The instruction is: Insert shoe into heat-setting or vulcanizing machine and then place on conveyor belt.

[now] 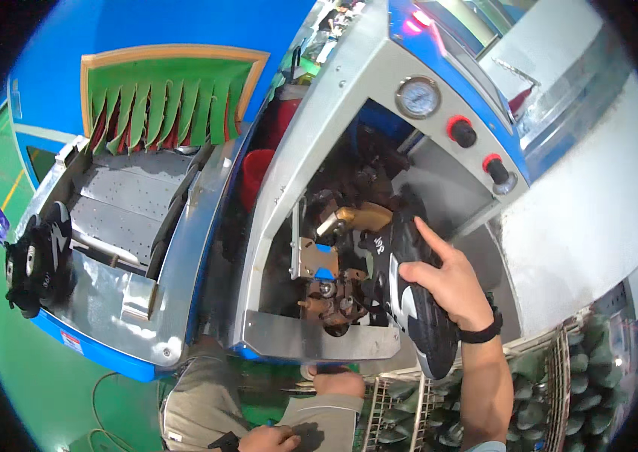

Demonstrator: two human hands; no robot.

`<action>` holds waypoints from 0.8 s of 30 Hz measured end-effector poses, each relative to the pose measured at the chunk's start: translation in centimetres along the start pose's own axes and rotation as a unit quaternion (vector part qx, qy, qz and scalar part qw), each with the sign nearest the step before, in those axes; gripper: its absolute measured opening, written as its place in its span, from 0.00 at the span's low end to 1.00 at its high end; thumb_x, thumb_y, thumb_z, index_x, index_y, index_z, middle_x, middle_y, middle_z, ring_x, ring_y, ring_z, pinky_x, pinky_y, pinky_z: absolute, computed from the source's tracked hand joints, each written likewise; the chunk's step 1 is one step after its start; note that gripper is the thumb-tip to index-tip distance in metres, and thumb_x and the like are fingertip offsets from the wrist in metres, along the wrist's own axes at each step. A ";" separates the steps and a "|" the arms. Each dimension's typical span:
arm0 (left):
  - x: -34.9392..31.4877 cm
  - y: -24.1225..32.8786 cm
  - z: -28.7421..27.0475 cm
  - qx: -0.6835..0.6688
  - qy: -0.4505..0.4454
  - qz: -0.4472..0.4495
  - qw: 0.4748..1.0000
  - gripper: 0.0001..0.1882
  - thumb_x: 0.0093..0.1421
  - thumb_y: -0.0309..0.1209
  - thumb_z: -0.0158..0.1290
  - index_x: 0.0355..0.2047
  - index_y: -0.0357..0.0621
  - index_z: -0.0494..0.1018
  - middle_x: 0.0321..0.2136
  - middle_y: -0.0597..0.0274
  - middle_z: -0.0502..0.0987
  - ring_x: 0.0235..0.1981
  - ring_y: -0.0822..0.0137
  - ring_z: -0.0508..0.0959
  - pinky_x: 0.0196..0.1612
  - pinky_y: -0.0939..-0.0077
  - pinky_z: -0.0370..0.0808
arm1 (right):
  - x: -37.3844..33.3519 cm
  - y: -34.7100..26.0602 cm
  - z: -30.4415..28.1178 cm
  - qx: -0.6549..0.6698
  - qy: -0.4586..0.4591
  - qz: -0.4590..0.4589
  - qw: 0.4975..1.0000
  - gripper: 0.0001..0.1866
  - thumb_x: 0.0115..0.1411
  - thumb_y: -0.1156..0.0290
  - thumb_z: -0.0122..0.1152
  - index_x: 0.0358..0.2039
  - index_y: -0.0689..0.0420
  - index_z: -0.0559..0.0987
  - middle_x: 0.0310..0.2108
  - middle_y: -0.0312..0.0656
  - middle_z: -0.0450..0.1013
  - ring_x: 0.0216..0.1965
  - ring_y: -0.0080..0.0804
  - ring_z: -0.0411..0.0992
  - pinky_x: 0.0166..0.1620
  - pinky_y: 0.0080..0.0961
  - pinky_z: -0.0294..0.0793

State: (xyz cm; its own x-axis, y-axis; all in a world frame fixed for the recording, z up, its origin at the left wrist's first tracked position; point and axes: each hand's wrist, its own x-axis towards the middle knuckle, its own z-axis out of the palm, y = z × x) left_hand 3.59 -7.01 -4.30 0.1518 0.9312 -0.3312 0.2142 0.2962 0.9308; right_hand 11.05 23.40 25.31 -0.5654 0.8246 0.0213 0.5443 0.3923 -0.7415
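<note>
My right hand point(451, 286), with a black band at its wrist, grips a black shoe point(409, 301) with silver-white side trim. The thumb presses on its side and the index finger stretches along it. The shoe is held upright and tilted at the opening of a grey-and-blue machine point(289, 196), beside brown metal clamp parts point(326, 286). Whether it touches them I cannot tell. At the lower edge my left hand point(268, 438) lies on my thigh, its fingers loosely curled, with nothing visible in them. The picture's edge cuts it off in part.
A pressure gauge point(418, 97) and two red-ringed knobs point(462, 131) sit on the machine's frame. Left of it is a conveyor point(131, 203) behind green strip curtains point(161, 105); black shoes point(39, 260) lie on its edge. Racks of green shoe lasts point(530, 377) stand lower right.
</note>
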 end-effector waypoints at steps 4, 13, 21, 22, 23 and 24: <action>0.8 0.1 -1.5 -0.006 0.009 0.040 0.999 0.22 0.66 0.44 0.46 0.43 0.37 0.78 0.34 0.37 0.79 0.38 0.39 0.79 0.41 0.50 0.75 | 2.4 0.8 3.0 -0.247 0.009 -0.011 0.969 0.47 0.52 0.63 0.68 0.69 0.62 0.57 0.47 0.59 0.73 0.49 0.46 0.73 0.54 0.34 0.69; 3.1 -0.1 -3.6 0.049 0.037 0.045 0.997 0.22 0.68 0.48 0.45 0.39 0.41 0.77 0.24 0.44 0.79 0.27 0.44 0.80 0.34 0.52 0.77 | 1.4 3.6 4.2 -0.202 0.103 -0.115 0.967 0.48 0.53 0.62 0.67 0.71 0.52 0.54 0.43 0.59 0.69 0.44 0.53 0.71 0.50 0.38 0.70; 3.2 2.8 -2.0 0.057 0.076 0.130 0.987 0.19 0.67 0.45 0.47 0.36 0.43 0.77 0.25 0.45 0.78 0.29 0.43 0.79 0.34 0.53 0.75 | -1.4 3.1 4.8 -0.174 0.225 -0.214 0.935 0.46 0.54 0.66 0.64 0.71 0.51 0.54 0.54 0.68 0.63 0.53 0.68 0.66 0.56 0.46 0.67; 3.0 3.4 -1.9 0.043 0.077 0.146 0.985 0.18 0.67 0.45 0.47 0.36 0.43 0.77 0.26 0.46 0.78 0.29 0.43 0.79 0.35 0.54 0.75 | -3.2 2.0 5.3 -0.234 0.217 -0.160 0.934 0.46 0.53 0.65 0.65 0.71 0.50 0.55 0.54 0.69 0.62 0.52 0.69 0.67 0.55 0.48 0.69; 2.8 3.3 -1.9 0.034 0.068 0.139 0.987 0.18 0.67 0.45 0.47 0.37 0.44 0.77 0.27 0.45 0.77 0.29 0.44 0.78 0.35 0.55 0.75 | -4.9 1.2 6.1 -0.293 0.210 -0.108 0.926 0.47 0.51 0.65 0.66 0.71 0.50 0.55 0.54 0.69 0.62 0.50 0.70 0.67 0.53 0.49 0.70; 2.4 4.1 -2.5 0.040 0.072 0.143 0.986 0.18 0.67 0.45 0.47 0.37 0.44 0.77 0.27 0.45 0.77 0.29 0.44 0.78 0.35 0.55 0.75 | -7.0 2.3 7.0 -0.353 0.221 -0.170 0.893 0.48 0.47 0.64 0.68 0.69 0.49 0.59 0.54 0.68 0.62 0.49 0.68 0.69 0.49 0.50 0.73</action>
State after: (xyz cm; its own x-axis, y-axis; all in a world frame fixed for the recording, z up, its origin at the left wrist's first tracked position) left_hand 2.47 -3.02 -0.90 0.0785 0.9966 -0.0265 0.2582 0.0054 0.9661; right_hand 11.90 15.70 18.78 -0.5578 0.6284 0.5422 0.7314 0.6810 -0.0369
